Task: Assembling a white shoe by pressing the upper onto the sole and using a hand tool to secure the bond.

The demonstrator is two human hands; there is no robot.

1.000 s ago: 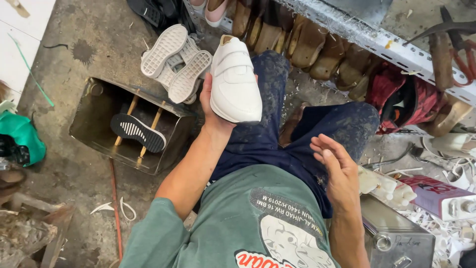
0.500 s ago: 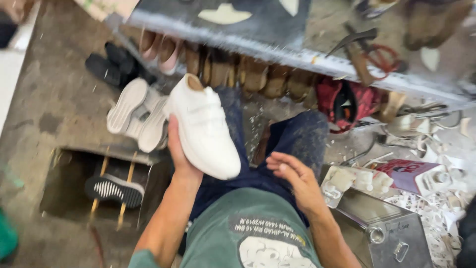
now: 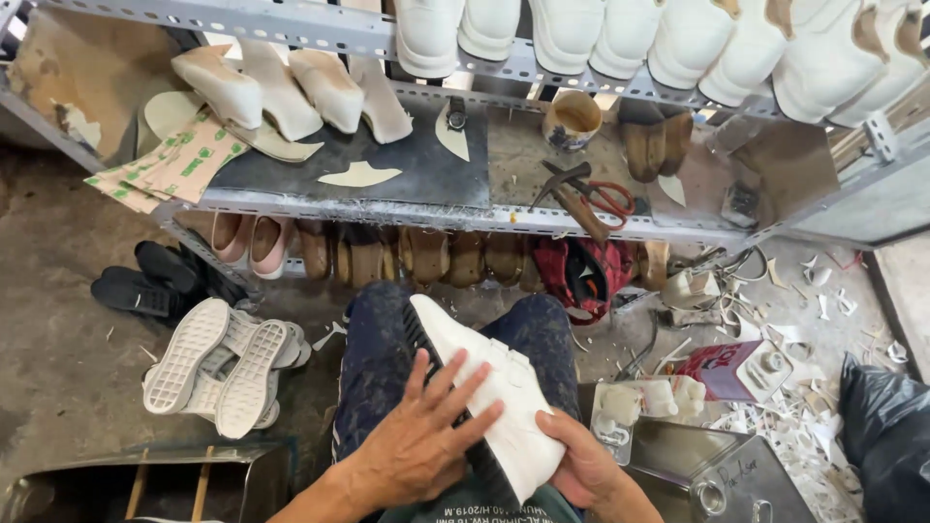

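two hands meet on one white leather shoe with a dark ribbed sole [image 3: 489, 383], which lies across your lap on its side, toe pointing away from you toward the grey metal shelf rack [image 3: 387, 208]. your left hand [image 3: 417, 441] lies flat over the sole side, fingers spread and pressing on the shoe, not curled round it. your right hand [image 3: 576, 465] cups the heel end from below, fingers clenched around the white upper, so the shoe is grasped there and steadied from the other side. your legs in dark blue speckled trousers [image 3: 373, 358] run out under the shoe.

on the concrete floor to your left, a pair of white sneakers with pale treaded soles [image 3: 223, 363] lies sole-up, the two touching, and black shoes [image 3: 155, 281] sit just beyond them. to your right a shiny metal can [image 3: 697, 475] stands near your right hand, with a small red and white tin [image 3: 731, 368] behind it among white leather scraps [image 3: 794, 426].

the rack's middle shelf carries a dark cutting mat [image 3: 358, 155] with cream insole pieces on it, pale shoe lasts [image 3: 281, 92], a stained ceramic cup [image 3: 570, 118] and red-handled scissors [image 3: 605, 199] lying beside a hammer-like tool. a row of white shoes [image 3: 678, 39] hangs along the top shelf.
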